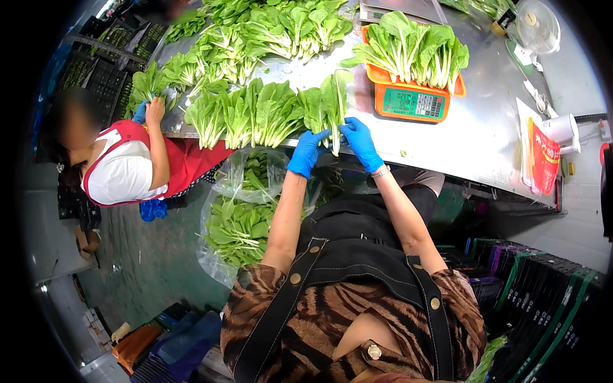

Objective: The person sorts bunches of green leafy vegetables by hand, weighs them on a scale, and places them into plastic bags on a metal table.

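Note:
At the near edge of the metal table, my left hand [308,153] and my right hand [361,145], both in blue gloves, close on the pale stems of a bunch of bok choy [334,105] from either side. Its leaves point away from me. To the left of it lies a row of similar bunches of bok choy [255,112], stems toward me. Right of my hands stands an orange digital scale [408,102], with more bok choy [415,51] heaped in the orange tray on top.
A larger pile of greens [255,35] covers the far left of the metal table [472,134]. Below the edge hangs a clear plastic bag of leaves [236,223]. A co-worker [131,159] in a red apron handles greens at left. Black crates [536,300] stack at lower right; a fan [536,25] stands far right.

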### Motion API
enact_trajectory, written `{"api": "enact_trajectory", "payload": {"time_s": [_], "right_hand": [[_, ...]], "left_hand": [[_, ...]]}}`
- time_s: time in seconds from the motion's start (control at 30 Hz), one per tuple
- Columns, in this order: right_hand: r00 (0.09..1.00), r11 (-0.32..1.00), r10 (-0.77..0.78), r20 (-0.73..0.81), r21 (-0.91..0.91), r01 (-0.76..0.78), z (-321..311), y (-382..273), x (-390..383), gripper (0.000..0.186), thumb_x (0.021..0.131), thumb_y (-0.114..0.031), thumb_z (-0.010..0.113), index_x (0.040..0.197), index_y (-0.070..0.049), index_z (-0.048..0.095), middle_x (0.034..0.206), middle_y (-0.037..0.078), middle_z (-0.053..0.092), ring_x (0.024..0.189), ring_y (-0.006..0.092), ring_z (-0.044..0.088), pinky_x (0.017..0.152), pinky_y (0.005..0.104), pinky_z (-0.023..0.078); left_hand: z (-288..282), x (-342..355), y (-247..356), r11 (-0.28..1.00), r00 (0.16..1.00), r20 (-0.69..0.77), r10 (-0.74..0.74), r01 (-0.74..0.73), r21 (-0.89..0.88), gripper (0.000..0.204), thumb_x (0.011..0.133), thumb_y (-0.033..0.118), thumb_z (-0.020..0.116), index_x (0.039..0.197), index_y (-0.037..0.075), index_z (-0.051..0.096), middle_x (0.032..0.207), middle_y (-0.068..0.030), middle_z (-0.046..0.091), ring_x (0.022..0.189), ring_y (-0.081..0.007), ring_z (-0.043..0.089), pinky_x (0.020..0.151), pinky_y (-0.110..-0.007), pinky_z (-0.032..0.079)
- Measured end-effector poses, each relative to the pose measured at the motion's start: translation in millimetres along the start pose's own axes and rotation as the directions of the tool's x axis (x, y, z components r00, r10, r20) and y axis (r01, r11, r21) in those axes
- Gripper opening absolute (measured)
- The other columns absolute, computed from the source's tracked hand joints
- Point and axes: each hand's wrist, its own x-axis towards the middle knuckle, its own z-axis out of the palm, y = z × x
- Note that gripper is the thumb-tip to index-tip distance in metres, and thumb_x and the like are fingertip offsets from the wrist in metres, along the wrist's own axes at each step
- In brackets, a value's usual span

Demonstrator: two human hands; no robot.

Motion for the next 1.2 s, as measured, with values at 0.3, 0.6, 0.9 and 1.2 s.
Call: {"api": "enact_trajectory", "payload": {"time_s": [0.3,0.6,0.9,1.2], "right_hand": [[0.986,0.996,0.026,-0.166,0.085,-0.012,4.0,3.0,-8.1,0.020,0.079,-0.011,0.054,0.096,0.000,0.052,0.066,0.003,0.056,0.054,0.0078,0.051,0.049,0.0215,0.042],[0.973,0.973,-0.121,-0.198,-0.219,0.077,-10.7,2.5,-10.8,0.020,0.080,-0.012,0.053,0.096,0.000,0.053,0.068,0.007,0.058,0.055,0.0099,0.055,0.049,0.0235,0.043],[0.932,0.587,-0.362,-0.022,-0.782,0.210,18.9,-11.3,-40.5,0.019,0.078,-0.019,0.050,0.090,-0.004,0.051,0.075,0.017,0.056,0.065,0.0339,0.055,0.055,0.0404,0.044],[0.903,0.668,-0.380,0.199,-0.616,0.417,11.9,-21.4,-29.7,0.031,0.077,-0.025,0.054,0.100,-0.005,0.048,0.087,0.017,0.055,0.072,0.0336,0.056,0.062,0.0401,0.045]], "left_hand": [[12.8,-17.9,-5.6,0.971,0.973,0.163,-0.161,0.186,-0.152,0.030,0.078,0.005,0.050,0.106,-0.002,0.047,0.096,-0.0141,0.057,0.079,-0.0261,0.059,0.066,-0.041,0.052],[13.5,-11.4,-10.3,0.958,0.994,0.108,-0.011,0.042,-0.284,0.031,0.076,0.001,0.047,0.105,-0.010,0.045,0.093,-0.0185,0.056,0.077,-0.0253,0.059,0.066,-0.035,0.051],[10.1,1.8,-30.4,0.966,0.998,-0.009,0.063,-0.063,-0.251,0.024,0.072,-0.001,0.050,0.095,-0.007,0.052,0.086,-0.0112,0.058,0.074,-0.0183,0.057,0.064,-0.028,0.047],[2.9,11.7,-14.0,0.932,0.923,-0.149,0.355,-0.338,0.129,0.033,0.074,0.004,0.057,0.106,-0.001,0.049,0.095,-0.0085,0.057,0.078,-0.0165,0.057,0.067,-0.027,0.046]]}}
